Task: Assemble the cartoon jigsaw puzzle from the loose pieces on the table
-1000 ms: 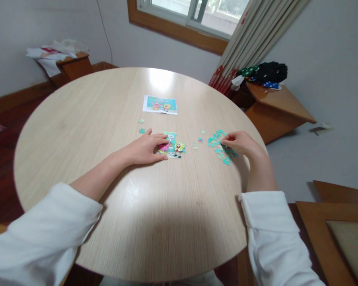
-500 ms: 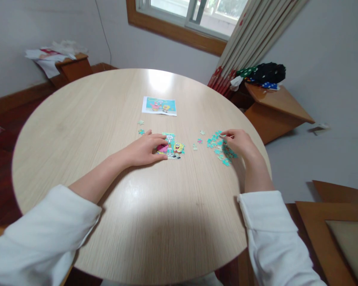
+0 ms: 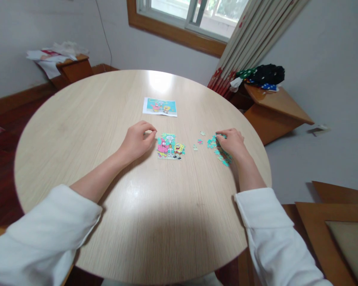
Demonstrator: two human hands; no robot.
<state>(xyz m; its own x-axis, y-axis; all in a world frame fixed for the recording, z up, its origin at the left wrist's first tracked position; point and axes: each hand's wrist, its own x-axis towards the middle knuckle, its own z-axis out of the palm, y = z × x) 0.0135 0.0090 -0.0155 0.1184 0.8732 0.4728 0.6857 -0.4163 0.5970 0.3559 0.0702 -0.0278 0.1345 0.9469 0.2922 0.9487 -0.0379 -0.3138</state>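
Note:
A partly joined jigsaw puzzle (image 3: 170, 147) lies on the table, showing a pink starfish, a teal squid figure and a yellow sponge figure. Just left of it is my left hand (image 3: 139, 139), raised a little, its fingers curled and the thumb close to the index fingertip. Whatever may be between those tips is too small to make out. My right hand (image 3: 232, 142) is over a heap of loose teal puzzle pieces (image 3: 225, 162), thumb and index finger pinched at the heap's left side. Its palm hides part of the heap, and I cannot make out what the pinch holds.
A pink puzzle piece (image 3: 200, 142) and two pale ones lie between puzzle and heap. Behind the puzzle is a printed reference picture (image 3: 161, 107). The round wooden table (image 3: 155, 222) has stools with cloth and papers beyond it, and a chair (image 3: 313, 238) at right.
My left hand has lifted off the puzzle and shifted left, its fingers curling in and uncovering the pink starfish. My right hand has moved slightly left over the heap.

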